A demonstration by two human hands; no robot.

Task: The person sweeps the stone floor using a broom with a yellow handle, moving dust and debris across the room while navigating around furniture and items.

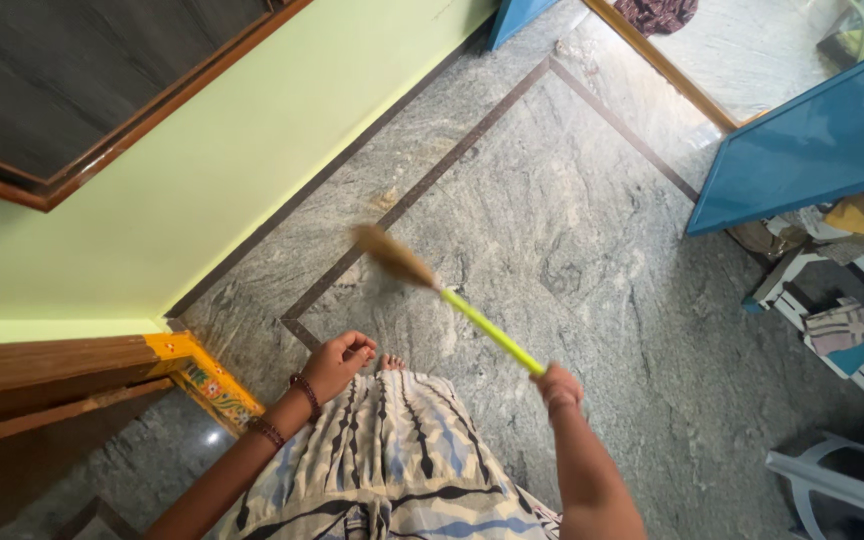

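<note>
Broom (442, 290): yellow handle gripped at its near end by the right hand (558, 386); long axis ran up and leftward from that hand, blurred bristle head over the grey stone floor (592, 230) near the green wall (232, 170). Left hand (337, 362): loosely curled, holding nothing, beside the striped skirt (392, 460). Blue door (812, 150) and white chair (832, 480) stood well apart, rightward; nothing blocked the bristle head.
</note>
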